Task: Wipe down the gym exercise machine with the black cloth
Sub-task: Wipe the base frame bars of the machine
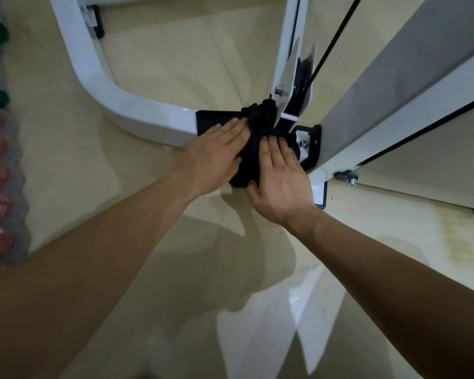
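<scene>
Clearly soft and light, the black cloth [251, 157] lies bunched over the base joint of the exercise machine [148, 116], where its curved white tube meets the upright. It should crumple and slide readily, so flat palms will likely control it better than a pinch. Neither grip is clenched: the left hand [214, 157] and right hand [282, 184] press it with straight fingers. Just beyond are a pulley [303, 77], its black cable [336, 36] and a bolted bracket [315, 143], all of which could snag the folds.
</scene>
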Action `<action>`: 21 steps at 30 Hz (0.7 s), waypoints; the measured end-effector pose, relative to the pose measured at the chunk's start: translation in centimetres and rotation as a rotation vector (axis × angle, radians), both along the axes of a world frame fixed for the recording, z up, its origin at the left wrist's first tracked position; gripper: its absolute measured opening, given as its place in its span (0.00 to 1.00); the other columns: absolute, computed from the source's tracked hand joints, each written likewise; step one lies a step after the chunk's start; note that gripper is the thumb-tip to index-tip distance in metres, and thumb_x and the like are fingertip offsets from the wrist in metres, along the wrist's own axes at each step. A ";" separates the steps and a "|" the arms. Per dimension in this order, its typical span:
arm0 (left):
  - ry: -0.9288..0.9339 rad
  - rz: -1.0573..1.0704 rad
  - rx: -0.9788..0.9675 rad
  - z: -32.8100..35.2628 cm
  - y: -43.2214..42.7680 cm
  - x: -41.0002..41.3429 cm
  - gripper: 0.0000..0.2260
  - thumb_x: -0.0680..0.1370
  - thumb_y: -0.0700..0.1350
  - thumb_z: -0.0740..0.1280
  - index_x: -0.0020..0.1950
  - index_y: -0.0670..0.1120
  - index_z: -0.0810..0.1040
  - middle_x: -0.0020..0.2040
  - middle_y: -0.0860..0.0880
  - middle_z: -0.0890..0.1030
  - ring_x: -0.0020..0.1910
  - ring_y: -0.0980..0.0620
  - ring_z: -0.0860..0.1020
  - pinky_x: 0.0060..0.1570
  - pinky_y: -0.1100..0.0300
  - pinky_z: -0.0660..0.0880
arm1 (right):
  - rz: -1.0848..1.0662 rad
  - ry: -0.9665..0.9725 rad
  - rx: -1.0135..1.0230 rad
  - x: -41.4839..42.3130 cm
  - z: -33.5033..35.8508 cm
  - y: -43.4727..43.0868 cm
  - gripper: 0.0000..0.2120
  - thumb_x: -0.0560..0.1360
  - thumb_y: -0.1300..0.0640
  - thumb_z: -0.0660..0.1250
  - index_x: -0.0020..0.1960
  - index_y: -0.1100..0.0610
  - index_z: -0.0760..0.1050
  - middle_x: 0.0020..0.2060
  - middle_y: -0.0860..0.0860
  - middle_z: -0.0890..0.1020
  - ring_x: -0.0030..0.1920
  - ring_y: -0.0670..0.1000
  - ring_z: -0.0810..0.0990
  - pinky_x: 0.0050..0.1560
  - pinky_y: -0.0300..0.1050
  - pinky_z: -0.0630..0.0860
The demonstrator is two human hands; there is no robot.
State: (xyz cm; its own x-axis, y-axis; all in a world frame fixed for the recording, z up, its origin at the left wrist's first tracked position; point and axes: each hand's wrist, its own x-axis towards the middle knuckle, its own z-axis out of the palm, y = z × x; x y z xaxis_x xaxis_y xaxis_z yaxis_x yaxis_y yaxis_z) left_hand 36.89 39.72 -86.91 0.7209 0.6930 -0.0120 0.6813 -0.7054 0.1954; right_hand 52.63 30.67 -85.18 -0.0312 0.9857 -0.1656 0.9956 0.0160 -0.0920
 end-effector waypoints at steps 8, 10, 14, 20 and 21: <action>0.146 -0.010 -0.051 1.1 -1.2 1.0 0.33 0.82 0.54 0.58 0.81 0.41 0.49 0.82 0.42 0.48 0.81 0.46 0.46 0.78 0.50 0.49 | -0.083 -0.119 -0.049 0.3 0.0 -1.7 0.36 0.79 0.52 0.54 0.79 0.69 0.45 0.78 0.68 0.54 0.79 0.64 0.51 0.79 0.56 0.49; 0.134 -0.021 -0.041 1.0 -1.2 0.5 0.33 0.82 0.52 0.59 0.81 0.41 0.49 0.82 0.42 0.48 0.81 0.47 0.46 0.78 0.51 0.49 | -0.080 -0.085 -0.070 -0.2 0.1 -1.0 0.38 0.79 0.47 0.53 0.79 0.68 0.45 0.79 0.67 0.52 0.80 0.65 0.50 0.80 0.56 0.48; 0.112 -0.010 -0.006 0.6 -0.4 -0.9 0.33 0.82 0.48 0.60 0.82 0.42 0.49 0.82 0.43 0.48 0.81 0.47 0.48 0.78 0.52 0.49 | -0.004 -0.087 -0.044 0.5 -0.2 0.2 0.41 0.77 0.45 0.55 0.80 0.66 0.44 0.79 0.65 0.53 0.80 0.64 0.49 0.79 0.55 0.46; 0.054 -0.049 0.095 -0.6 -0.8 -0.6 0.31 0.79 0.51 0.62 0.79 0.40 0.60 0.80 0.41 0.58 0.80 0.44 0.56 0.76 0.48 0.56 | 0.112 -0.119 0.006 3.1 -0.6 -2.9 0.39 0.74 0.52 0.60 0.78 0.69 0.55 0.77 0.67 0.59 0.78 0.65 0.56 0.79 0.56 0.55; 0.028 -0.062 0.116 -0.9 -0.7 -0.9 0.30 0.79 0.50 0.63 0.78 0.40 0.62 0.80 0.41 0.60 0.79 0.44 0.58 0.76 0.48 0.58 | 0.117 -0.107 0.012 3.1 -0.7 -2.6 0.39 0.73 0.52 0.62 0.78 0.69 0.55 0.77 0.67 0.59 0.79 0.65 0.56 0.79 0.56 0.55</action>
